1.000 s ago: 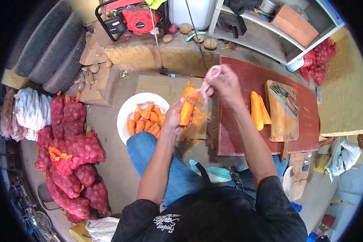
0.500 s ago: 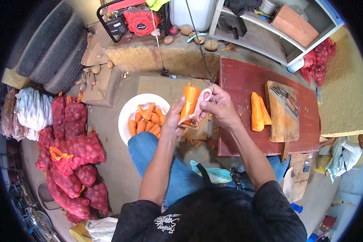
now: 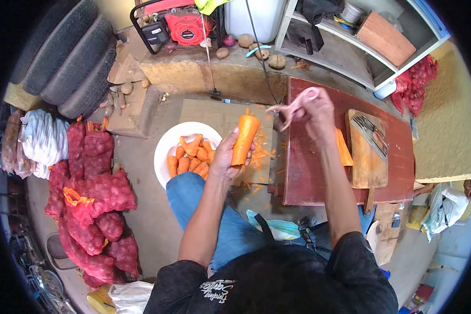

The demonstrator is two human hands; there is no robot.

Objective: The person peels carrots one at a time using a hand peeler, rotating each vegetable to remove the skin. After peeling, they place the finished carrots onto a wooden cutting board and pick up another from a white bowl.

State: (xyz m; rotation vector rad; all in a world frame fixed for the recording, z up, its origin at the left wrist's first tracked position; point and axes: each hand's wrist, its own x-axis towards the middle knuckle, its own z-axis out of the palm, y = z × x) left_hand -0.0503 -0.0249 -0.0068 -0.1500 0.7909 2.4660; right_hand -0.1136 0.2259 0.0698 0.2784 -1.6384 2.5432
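My left hand [image 3: 227, 156] is closed around a thick orange carrot [image 3: 245, 137], held upright over the floor. Up and to the right, my right hand [image 3: 317, 114] grips a pink peeler [image 3: 295, 108], slightly blurred and apart from the carrot. Partly hidden behind my right forearm, peeled carrots [image 3: 343, 149] lie on the red table [image 3: 314, 180]. Beside them is a wooden cutting board [image 3: 362, 170] with knives [image 3: 371, 135] on it. Several carrots [image 3: 194, 152] fill a white basin [image 3: 161, 148] by my left knee. Orange peelings [image 3: 262, 152] litter the cardboard below.
Red mesh sacks of onions [image 3: 97, 201] are piled on the floor at left, with stacked tires [image 3: 73, 63] behind. A red engine [image 3: 187, 30] and loose potatoes [image 3: 276, 62] sit on the ledge ahead. A metal shelf [image 3: 345, 44] stands beyond the table.
My right hand has moved the peeler off the carrot, up and to the right over the table. The carrot stays in my left hand at nearly the same place.
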